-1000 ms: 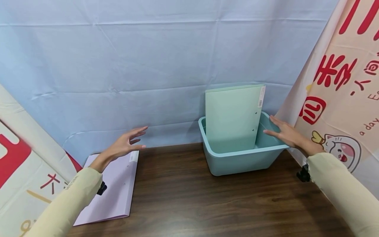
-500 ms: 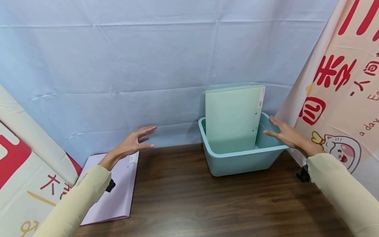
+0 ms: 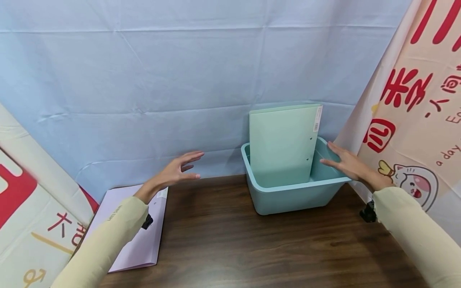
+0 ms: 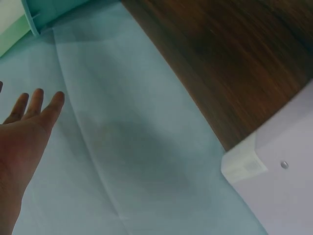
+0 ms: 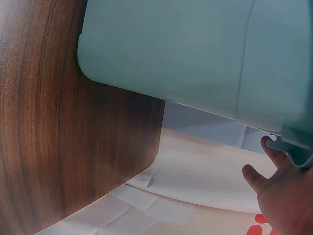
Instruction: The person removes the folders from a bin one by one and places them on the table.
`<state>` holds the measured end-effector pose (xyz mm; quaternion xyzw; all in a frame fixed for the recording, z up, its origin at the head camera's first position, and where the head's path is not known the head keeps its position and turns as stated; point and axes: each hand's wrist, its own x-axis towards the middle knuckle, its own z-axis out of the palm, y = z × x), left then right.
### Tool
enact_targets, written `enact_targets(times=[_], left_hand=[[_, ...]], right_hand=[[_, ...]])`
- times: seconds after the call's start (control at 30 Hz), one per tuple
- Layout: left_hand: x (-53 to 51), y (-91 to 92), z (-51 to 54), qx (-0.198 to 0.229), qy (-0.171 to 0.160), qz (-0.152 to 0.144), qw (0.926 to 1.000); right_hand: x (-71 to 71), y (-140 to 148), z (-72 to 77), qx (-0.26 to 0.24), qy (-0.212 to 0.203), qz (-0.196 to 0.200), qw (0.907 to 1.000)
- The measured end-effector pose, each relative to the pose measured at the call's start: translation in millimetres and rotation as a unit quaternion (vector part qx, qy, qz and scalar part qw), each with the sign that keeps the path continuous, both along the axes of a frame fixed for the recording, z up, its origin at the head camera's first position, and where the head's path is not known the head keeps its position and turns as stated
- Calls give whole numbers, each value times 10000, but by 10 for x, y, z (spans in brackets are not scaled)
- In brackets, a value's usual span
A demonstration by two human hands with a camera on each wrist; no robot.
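In the head view my left hand (image 3: 180, 170) hangs in the air left of the teal bin (image 3: 291, 200), fingers spread and relaxed, holding nothing; the left wrist view shows this hand (image 4: 24, 142) against the cloth. My right hand (image 3: 347, 162) rests at the bin's right rim with fingers extended. In the right wrist view the hand (image 5: 288, 196) is beside the rim's edge (image 5: 288, 147). A mint green folder (image 3: 281, 144) stands upright inside the bin, leaning a little. Beneath my left forearm, a lilac folder (image 3: 144, 248) lies flat on the table.
A pale blue cloth (image 3: 162, 80) hangs behind the dark wooden table (image 3: 252, 248). Printed cloth with red characters (image 3: 407, 92) hangs at the right, close to the bin, and another printed cloth (image 3: 36, 208) is at the left.
My left hand has moved rightward from over the lilac folder toward the bin, its fingers still spread. The right hand, the bin and both folders have stayed in place.
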<state>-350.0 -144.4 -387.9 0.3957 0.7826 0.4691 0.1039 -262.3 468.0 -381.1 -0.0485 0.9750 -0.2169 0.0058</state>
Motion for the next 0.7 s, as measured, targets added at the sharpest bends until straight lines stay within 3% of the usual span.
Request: enact_targets(times=[0.7], left_hand=[[-51,503,63,197,445,-448,9978]], right_hand=[[-7,4,-7,-19,-36,-27,10000]])
